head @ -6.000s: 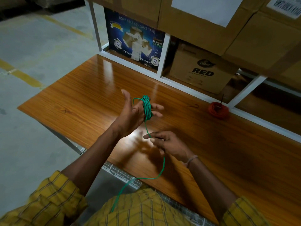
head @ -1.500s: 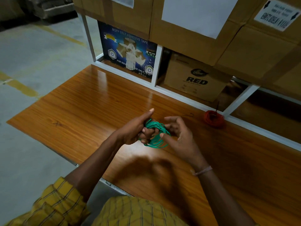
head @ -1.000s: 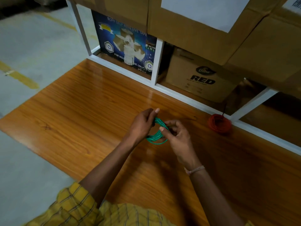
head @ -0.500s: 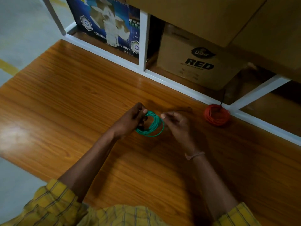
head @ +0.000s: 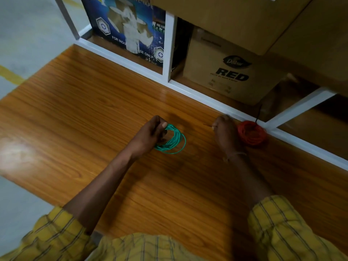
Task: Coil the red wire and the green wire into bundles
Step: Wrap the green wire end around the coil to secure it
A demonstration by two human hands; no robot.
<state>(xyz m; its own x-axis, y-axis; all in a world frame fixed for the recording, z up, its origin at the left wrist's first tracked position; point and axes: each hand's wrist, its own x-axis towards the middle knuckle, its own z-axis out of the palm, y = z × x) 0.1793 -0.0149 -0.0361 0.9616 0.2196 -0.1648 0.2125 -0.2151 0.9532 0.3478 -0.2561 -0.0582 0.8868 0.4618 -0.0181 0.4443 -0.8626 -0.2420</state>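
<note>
The green wire point(head: 174, 141) is a round coil lying flat on the wooden table point(head: 84, 113). My left hand point(head: 151, 133) is closed on the coil's left side and presses it to the table. My right hand point(head: 225, 133) is off the coil, to its right, with fingertips pinched on a thin dark tie point(head: 208, 125) that lies on the table. The red wire point(head: 252, 134) is a coiled bundle right beside my right hand, against the white shelf rail point(head: 197, 92). A black tie point(head: 258, 114) sticks up from the red wire.
A white shelf frame runs along the table's back edge. It holds a blue tape carton point(head: 130, 29) and a brown "RED" carton point(head: 229, 72), with more cartons above. The table's left edge drops to grey floor point(head: 28, 34).
My right hand let go of the green coil and moved right to the dark tie near the red bundle. The left hand set the coil flat on the table. The camera tilted down.
</note>
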